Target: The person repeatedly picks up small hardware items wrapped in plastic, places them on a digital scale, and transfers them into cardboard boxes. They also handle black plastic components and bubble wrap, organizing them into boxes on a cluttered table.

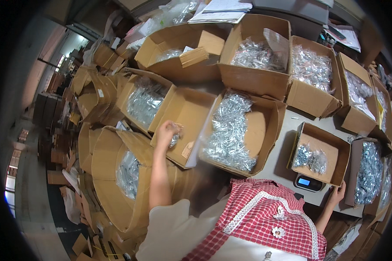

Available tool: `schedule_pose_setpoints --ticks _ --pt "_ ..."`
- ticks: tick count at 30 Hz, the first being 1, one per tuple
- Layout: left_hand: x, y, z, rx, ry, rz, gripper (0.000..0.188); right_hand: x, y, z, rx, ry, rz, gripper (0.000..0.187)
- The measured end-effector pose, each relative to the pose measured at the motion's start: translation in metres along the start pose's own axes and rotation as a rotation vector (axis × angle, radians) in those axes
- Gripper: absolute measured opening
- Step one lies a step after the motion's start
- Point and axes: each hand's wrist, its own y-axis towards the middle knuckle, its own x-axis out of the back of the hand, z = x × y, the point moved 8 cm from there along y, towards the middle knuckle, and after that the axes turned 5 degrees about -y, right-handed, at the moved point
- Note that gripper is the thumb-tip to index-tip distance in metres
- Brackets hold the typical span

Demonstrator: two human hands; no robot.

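My left hand (164,133) reaches over a shallow cardboard box (191,104), its fingers closed around a small clear packet of shiny metal parts (174,140). A torn brown cardboard piece (187,149) lies in that box, near the hand. On the right, my right hand (336,194) grips the near right corner of a small open cardboard box (335,150); part of the hand is hidden. Two small piles of metal hardware (309,158) lie inside this box. It rests on a digital scale (308,182) with a lit blue display.
A large carton of shiny packets (231,135) stands between my hands. Further cartons line the back, including one with packets (257,54). At right is a carton of bluish metal parts (368,174). A small metal piece (295,118) lies on the white tabletop (279,150).
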Motion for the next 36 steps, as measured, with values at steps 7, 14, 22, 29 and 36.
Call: schedule_pose_setpoints --ticks 7,14,22,29,36 --pt "-0.071 -0.057 -0.137 -0.557 -0.656 0.362 0.015 -0.007 -0.002 0.023 0.103 -0.1 -0.16 0.022" --pt "-0.245 -0.104 -0.212 -0.38 -0.967 0.938 0.027 -0.011 -0.018 0.09 0.248 -0.25 -0.257 0.016" --pt "-0.382 -0.179 -0.262 -0.318 -0.491 1.266 0.047 -0.008 -0.023 0.111 0.228 -0.268 -0.282 0.009" --pt "-0.187 -0.014 -0.248 -0.745 -0.475 0.24 0.028 -0.006 -0.025 0.085 0.026 0.066 -0.229 0.008" --pt "0.138 0.184 -0.032 -0.309 0.718 -0.564 0.026 -0.007 -0.017 0.087 0.014 -0.164 -0.283 0.009"
